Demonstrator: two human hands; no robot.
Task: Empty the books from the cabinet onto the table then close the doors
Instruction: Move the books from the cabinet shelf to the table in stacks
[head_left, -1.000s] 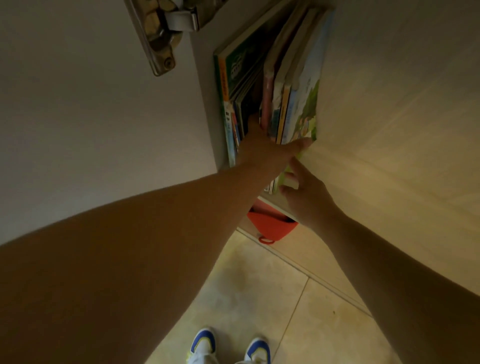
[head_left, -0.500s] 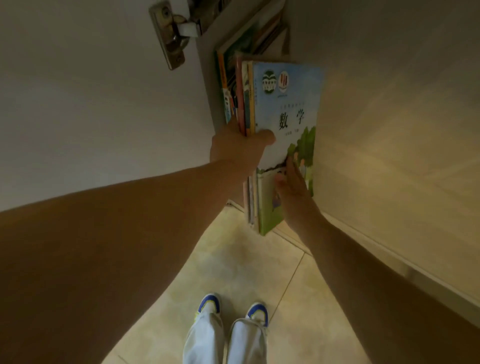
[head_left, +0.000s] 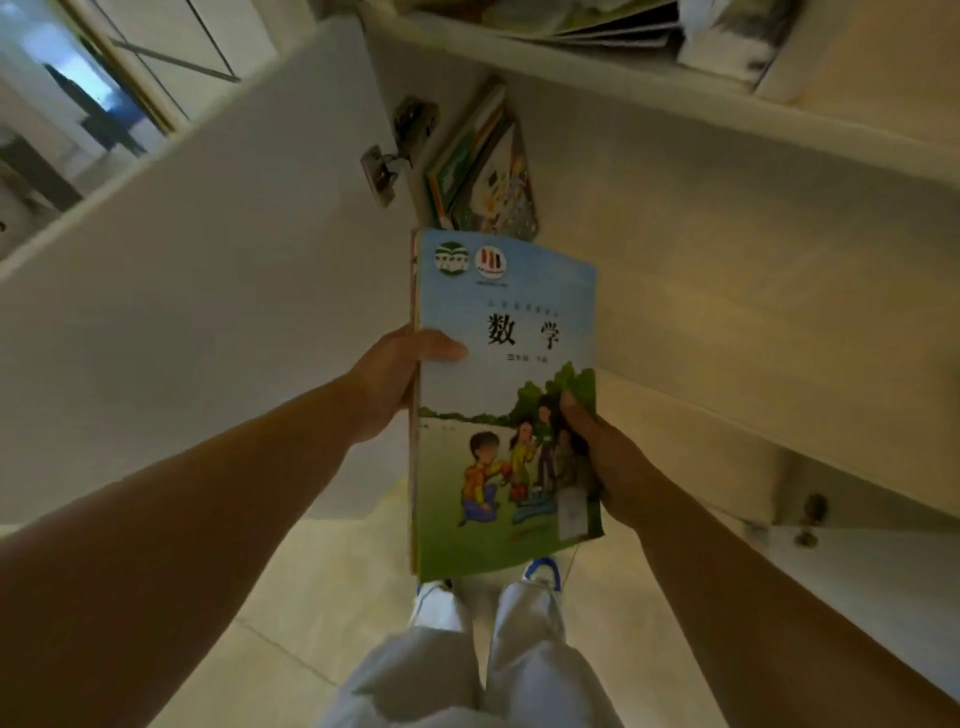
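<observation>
The white cabinet (head_left: 675, 218) fills the upper right of the view, and its left door (head_left: 208, 260) stands swung wide open, a metal hinge (head_left: 382, 171) showing at the inner edge. Pale floor tiles (head_left: 332, 597) run below it.

The person stands facing the opening in light trousers (head_left: 467, 670), with the toes of white and blue shoes (head_left: 543, 569) showing beneath the books.

In front of the cabinet, clear of the shelf and over the floor, a small stack of textbooks (head_left: 506, 415) is held up between both hands. The top one has a blue and green cover with large Chinese characters and a drawing of children on grass; the spines of the others show along its left edge.

More picture books (head_left: 488, 176) lean inside the cabinet just beside the hinge, at the left end of the compartment. Above them, on the open shelf at the top edge of the view, lie some blurred papers or books (head_left: 597, 21).

The left hand (head_left: 395, 379) grasps the stack at its spine side, thumb laid across the front cover. The right hand (head_left: 608, 457) grips the opposite long edge, thumb on the cover and fingers hidden behind.

A small round fitting (head_left: 813, 506) sits on the cabinet front at lower right.
</observation>
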